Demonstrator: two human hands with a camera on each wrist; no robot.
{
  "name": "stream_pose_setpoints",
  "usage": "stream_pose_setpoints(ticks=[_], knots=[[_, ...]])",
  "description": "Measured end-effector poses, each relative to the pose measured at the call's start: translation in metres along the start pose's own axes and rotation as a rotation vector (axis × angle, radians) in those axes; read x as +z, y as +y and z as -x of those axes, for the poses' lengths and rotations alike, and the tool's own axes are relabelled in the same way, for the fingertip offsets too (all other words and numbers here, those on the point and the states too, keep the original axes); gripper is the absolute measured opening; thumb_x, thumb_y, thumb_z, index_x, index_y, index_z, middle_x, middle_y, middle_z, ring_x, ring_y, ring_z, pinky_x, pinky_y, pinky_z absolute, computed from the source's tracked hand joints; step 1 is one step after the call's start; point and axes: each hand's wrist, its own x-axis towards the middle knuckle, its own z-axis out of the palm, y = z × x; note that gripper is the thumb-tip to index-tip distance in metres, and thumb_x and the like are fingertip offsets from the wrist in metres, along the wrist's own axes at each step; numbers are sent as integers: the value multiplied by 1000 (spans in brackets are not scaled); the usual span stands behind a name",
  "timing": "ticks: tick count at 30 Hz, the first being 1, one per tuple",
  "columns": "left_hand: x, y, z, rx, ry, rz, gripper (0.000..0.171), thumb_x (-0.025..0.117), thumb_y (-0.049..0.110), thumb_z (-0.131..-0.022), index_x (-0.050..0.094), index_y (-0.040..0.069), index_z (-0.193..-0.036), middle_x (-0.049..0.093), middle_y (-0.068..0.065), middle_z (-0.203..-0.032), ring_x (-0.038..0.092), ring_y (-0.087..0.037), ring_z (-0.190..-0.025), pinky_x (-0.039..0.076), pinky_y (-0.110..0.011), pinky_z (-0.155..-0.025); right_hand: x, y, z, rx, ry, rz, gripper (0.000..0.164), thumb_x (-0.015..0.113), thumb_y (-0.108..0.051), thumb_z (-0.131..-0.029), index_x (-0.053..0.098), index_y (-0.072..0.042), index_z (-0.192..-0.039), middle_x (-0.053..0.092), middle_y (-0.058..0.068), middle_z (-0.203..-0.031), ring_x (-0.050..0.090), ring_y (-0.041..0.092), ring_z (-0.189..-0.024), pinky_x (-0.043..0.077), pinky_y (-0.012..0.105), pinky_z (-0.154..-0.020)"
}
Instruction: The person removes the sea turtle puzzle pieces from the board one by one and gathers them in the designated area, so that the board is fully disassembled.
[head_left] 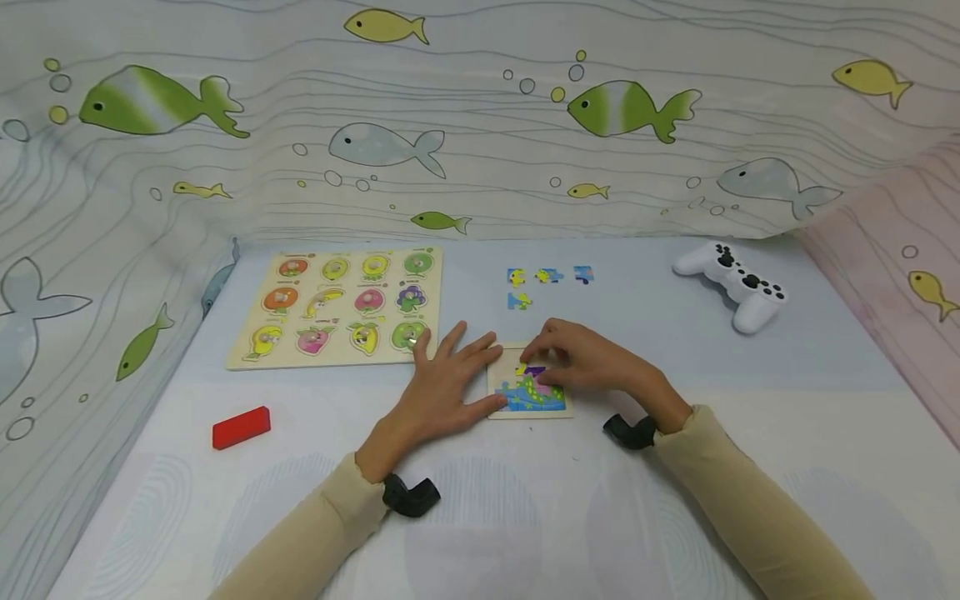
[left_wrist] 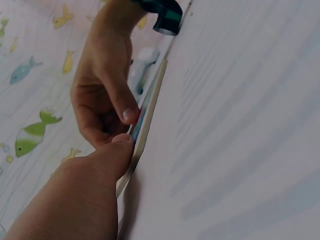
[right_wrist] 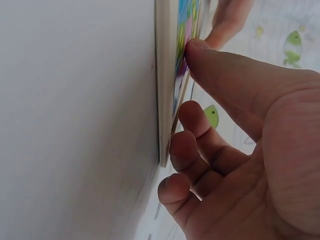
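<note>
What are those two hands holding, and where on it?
Neither lifts anything. The left hand lies flat, its thumb steadying the left edge of the small puzzle board; the right hand presses a piece down onto the board's top face.

Pale blue-white desk [head_left: 675, 467] with faint ripple print. Fish-patterned cloth [head_left: 480, 125] draped behind far edge and down left side; pink fish cloth [head_left: 900, 283] at right. Even, soft light.
</note>
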Motion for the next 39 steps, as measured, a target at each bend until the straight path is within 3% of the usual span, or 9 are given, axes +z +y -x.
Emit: stream_pose_setpoints(ticks=[9, 20, 39], knots=[[0, 0, 0, 33, -4, 45, 65, 58, 64, -92, 54, 30, -147, 45, 3, -161, 25, -35, -157, 4, -73, -117, 3, 3, -1, -21, -14, 35, 34, 76, -11, -90, 74, -16, -123, 62, 4, -107, 50, 17, -86, 43, 28, -76], [-1, 1, 1, 99, -23, 122, 37, 66, 58, -88, 68, 34, -115, 42, -12, -162, 26, -38, -156, 8, -70, -118, 1, 1, 0, -20, -17, 18, 30, 77, -11, -90, 75, -15, -120, 63, 4, -107, 50, 16, -89, 43, 28, -77], [0, 1, 1, 111, -7, 126, 35, 67, 58, -87, 69, 35, -113, 43, -12, -161, 28, -37, -155, 9, -70, -117, 1, 0, -1, -32, -11, -14, 30, 75, -9, -90, 73, -14, -120, 66, 2, -106, 54, 17, -94, 46, 32, -83]])
